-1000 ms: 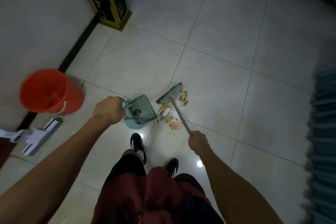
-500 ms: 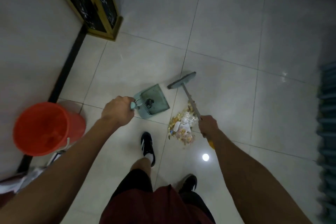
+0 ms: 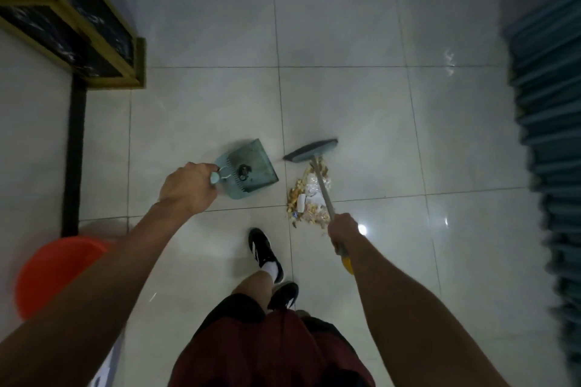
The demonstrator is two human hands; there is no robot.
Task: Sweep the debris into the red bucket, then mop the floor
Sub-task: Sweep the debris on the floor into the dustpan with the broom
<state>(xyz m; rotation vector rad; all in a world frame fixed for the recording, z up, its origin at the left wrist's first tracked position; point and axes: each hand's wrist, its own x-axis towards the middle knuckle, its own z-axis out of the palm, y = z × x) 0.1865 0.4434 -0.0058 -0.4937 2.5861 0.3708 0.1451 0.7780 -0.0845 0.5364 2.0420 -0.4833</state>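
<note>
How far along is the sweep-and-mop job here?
Done: debris is gathered in one floor pile. In hand: left hand holds the dustpan, right hand the broom. Left: pile into pan, emptying into the red bucket, all mopping.

Dustpan left of debris

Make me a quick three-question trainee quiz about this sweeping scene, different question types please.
1. True or false: the debris pile is already inside the dustpan.
2. Which hand grips the broom handle? A) left hand B) right hand
3. Fill in: the broom head sits on the far side of the pile; the red bucket is to the person's ____.

Key: 1. False, it lies on the floor beside the pan. 2. B. 3. left.
</note>
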